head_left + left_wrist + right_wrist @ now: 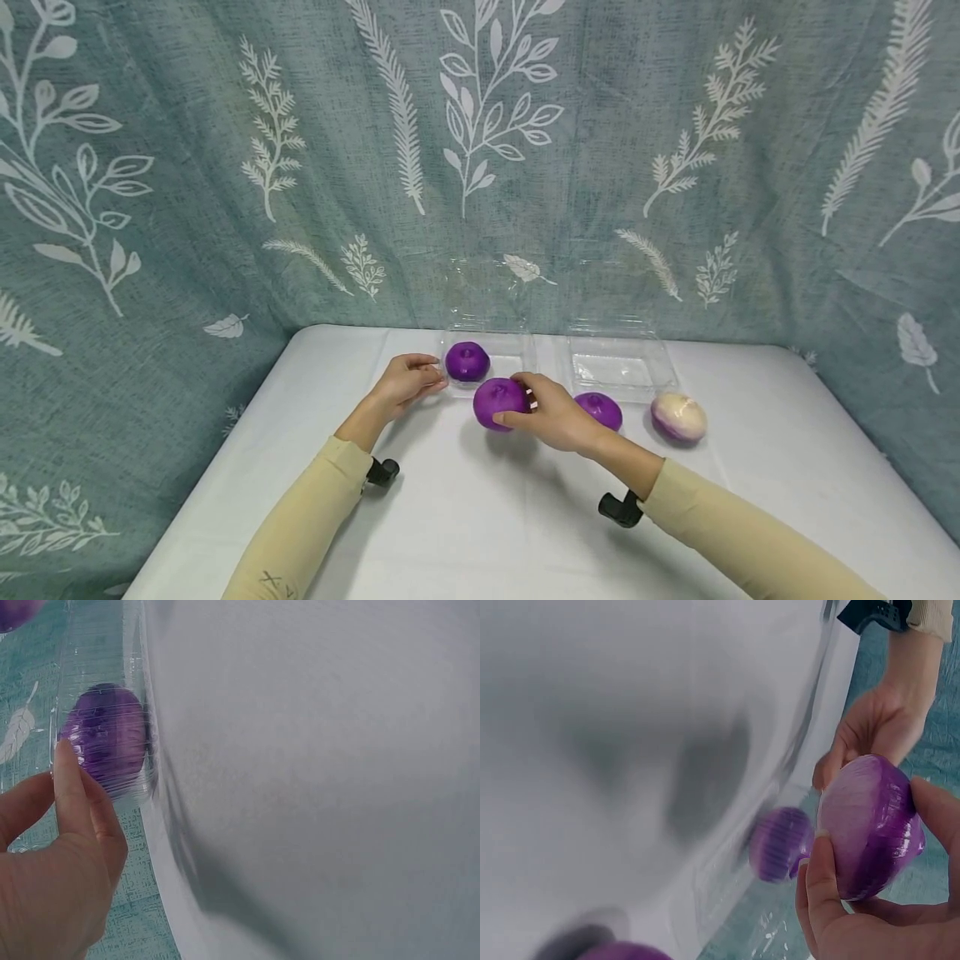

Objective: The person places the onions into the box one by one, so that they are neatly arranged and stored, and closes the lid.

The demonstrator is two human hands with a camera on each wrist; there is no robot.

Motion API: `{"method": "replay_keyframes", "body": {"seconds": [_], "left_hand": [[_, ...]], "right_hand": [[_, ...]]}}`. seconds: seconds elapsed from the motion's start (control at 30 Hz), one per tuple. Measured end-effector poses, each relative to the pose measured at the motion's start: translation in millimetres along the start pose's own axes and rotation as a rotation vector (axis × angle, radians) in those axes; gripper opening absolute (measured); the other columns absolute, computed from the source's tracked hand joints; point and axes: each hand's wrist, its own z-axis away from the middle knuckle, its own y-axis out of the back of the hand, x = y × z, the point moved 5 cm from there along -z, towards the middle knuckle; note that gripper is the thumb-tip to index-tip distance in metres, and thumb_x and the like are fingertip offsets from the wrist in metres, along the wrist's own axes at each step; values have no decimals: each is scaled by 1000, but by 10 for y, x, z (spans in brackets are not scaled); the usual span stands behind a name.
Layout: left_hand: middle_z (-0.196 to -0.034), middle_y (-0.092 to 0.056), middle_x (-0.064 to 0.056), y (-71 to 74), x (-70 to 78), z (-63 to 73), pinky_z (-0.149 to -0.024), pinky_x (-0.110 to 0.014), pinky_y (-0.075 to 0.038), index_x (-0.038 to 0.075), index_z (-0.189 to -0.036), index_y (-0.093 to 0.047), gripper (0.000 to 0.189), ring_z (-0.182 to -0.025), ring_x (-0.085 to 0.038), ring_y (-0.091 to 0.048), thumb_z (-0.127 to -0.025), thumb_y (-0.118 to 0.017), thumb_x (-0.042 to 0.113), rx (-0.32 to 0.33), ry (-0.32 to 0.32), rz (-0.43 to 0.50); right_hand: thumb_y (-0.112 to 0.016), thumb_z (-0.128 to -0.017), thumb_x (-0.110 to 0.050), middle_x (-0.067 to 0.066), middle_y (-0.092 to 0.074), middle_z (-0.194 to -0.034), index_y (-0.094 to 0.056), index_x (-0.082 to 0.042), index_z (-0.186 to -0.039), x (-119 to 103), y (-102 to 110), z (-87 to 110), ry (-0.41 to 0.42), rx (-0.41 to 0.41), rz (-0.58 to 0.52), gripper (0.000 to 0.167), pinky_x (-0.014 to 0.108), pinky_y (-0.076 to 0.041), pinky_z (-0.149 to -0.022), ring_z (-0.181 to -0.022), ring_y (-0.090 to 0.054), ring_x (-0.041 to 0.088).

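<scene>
My right hand (551, 412) grips a purple turnip (498, 403), fingers and thumb spread round its sides, held above the table in front of the left clear plastic container (510, 354). Another purple turnip (467, 362) sits inside that container, at its left end. At the container's left side, my left hand (408, 382) pinches the rim between thumb and fingers. The left wrist view shows the boxed turnip (109, 739) through the ribbed clear wall, beside the fingertips (66, 754). In the right wrist view, the held turnip (870, 825) has a paler underside.
A second clear plastic container (611, 371) stands open to the right. In front of it lie a purple turnip (600, 410), partly behind my right hand, and a white-and-purple turnip (678, 417). A patterned green curtain (480, 167) hangs behind the white table (450, 533).
</scene>
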Motion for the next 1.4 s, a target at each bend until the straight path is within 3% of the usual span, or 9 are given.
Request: {"method": "replay_keyframes", "body": {"seconds": [0.23, 0.47, 1.0, 1.4], "left_hand": [[-125, -54, -31, -8, 14, 11, -93, -28, -60, -12, -145, -45, 47, -100, -24, -67, -99, -56, -10, 6, 3, -6], [-124, -54, -30, -7, 4, 13, -93, -28, -60, -13, -144, -45, 48, -103, -26, -66, -98, -56, -10, 7, 6, -2], [-123, -55, -30, -3, 7, 12, -94, -29, -59, -12, -143, -47, 45, -105, -28, -66, -99, -55, -10, 7, 13, 4], [-120, -55, -28, 24, -8, -25, -94, -29, -59, -12, -143, -47, 46, -118, -38, -62, -99, -55, -11, -2, 12, 15]], "right_hand": [[-78, -92, -26, 18, -62, -127, -53, 4, -140, -24, 134, -25, 38, 24, 33, 62, 41, -60, -89, -109, -62, 30], [-78, -92, -26, 24, -59, -125, -49, 8, -142, 46, 213, -132, 99, 83, 206, 67, 49, -58, -96, -111, -61, 36], [-74, -95, -29, 30, -49, -141, -39, 10, -149, 108, 312, -448, 58, 69, 284, 75, 53, -52, -106, -127, -53, 45], [-72, -97, -30, 33, -45, -145, -34, 12, -152, 194, 314, -678, 17, 35, 361, 79, 53, -48, -110, -133, -48, 46]]}}
